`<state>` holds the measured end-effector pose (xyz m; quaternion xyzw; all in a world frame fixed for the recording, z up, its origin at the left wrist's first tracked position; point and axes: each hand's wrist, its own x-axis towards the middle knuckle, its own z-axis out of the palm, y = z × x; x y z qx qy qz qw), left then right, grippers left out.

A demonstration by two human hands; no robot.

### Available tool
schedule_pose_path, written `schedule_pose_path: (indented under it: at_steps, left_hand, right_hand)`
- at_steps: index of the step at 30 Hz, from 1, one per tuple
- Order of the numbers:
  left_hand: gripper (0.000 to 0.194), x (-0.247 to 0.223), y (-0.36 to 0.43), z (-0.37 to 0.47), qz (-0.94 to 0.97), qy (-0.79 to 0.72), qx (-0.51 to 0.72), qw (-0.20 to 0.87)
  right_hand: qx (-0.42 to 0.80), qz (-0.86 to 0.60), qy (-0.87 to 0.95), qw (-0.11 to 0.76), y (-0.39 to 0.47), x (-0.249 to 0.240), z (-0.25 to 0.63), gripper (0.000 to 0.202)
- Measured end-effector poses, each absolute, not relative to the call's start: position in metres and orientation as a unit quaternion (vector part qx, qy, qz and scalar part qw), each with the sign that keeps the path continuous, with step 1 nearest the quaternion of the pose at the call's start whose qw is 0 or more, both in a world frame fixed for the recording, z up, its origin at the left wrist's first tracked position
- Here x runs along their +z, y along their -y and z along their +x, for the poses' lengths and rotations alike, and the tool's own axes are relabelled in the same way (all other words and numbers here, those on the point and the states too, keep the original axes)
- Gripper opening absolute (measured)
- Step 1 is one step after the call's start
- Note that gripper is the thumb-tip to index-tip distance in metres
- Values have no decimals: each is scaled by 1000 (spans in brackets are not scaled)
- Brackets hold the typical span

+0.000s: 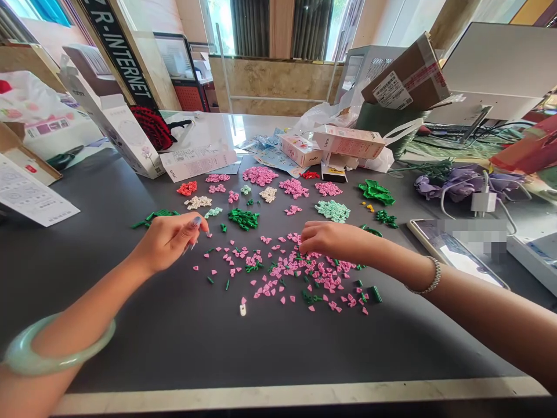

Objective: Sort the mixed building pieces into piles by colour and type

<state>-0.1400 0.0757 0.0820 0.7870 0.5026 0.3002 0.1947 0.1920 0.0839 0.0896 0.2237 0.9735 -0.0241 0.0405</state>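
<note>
Your left hand (167, 241) is over the tabletop (183, 342) at the left edge of the scatter, thumb and fingers drawn close together, with one small pink piece showing right at the fingertips. Your right hand (324, 237) is turned down at the far side of the scatter, fingers curled, their tips partly hidden among the pieces. At this size, I can't tell whether either hand is actually pinching a piece.

The loose pink pieces (287, 269) lie spread between and in front of your hands — densest just below the right one — with small green pieces (253, 268) mixed through them. A white piece (242, 310) sits at the near edge of the scatter, and a dark green cylinder (376, 294) lies at its right end.

Beyond your hands are sorted piles: a dark green pile (243, 219) between them, a mint pile (333, 211) just past the right hand, a large pink pile (260, 175) farther back, and a red pile (187, 188) beyond the left hand. A phone (474, 268) lies to the right of your right forearm — past it are purple flowers (463, 183).
</note>
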Motion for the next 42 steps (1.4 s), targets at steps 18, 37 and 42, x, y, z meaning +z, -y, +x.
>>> schedule_pose_path:
  at_steps: [18,37,42]
  left_hand:
    - [50,68,-92,-153,836,-447,282,146]
    - [46,79,-80,-143,810,-491,284,147]
    - [47,79,-81,-142,807,-493,285,155]
  right_hand:
    - [37,230,-957,174,-90,99,194,24]
    - [-608,423,-624,-248,-74,88,238,16]
    - [-732,405,-424,-346,-60,77,251,16]
